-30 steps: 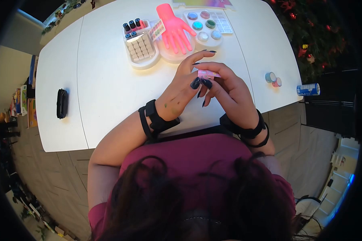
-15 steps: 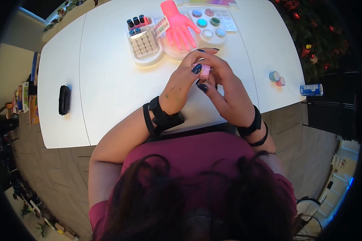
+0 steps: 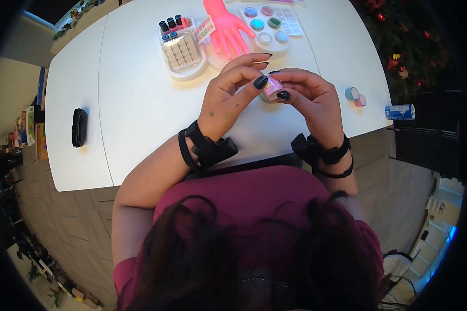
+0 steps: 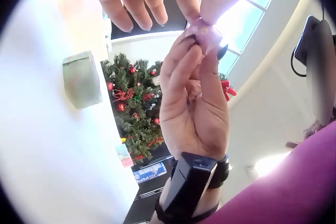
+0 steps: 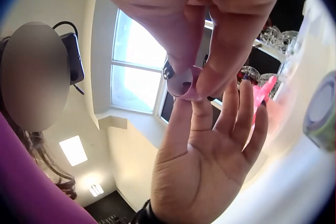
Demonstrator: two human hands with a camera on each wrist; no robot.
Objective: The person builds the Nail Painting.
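A small pink roll [image 3: 273,87] with a glossy printed surface is held between both hands above the white table [image 3: 140,114]. My left hand [image 3: 225,98] pinches its left side with thumb and index finger, the other fingers extended. From the right, my right hand [image 3: 319,106] grips it with thumb and fingers. In the right wrist view the roll [image 5: 192,83] shows its hollow end between the fingertips. A pale green roll [image 4: 82,81] stands on the table in the left wrist view, apart from the hands.
Beyond the hands are a pink hand model [image 3: 227,31], a tray of white blocks and bottles [image 3: 184,73], and a tray of glitter pots [image 3: 270,47]. Two small rolls [image 3: 352,94] and a blue can [image 3: 400,112] lie at right; a black case [image 3: 79,127] at left.
The hands have drawn apart a little, and my right hand has shifted right. The pink roll has moved slightly right and turned, with more of its surface showing.
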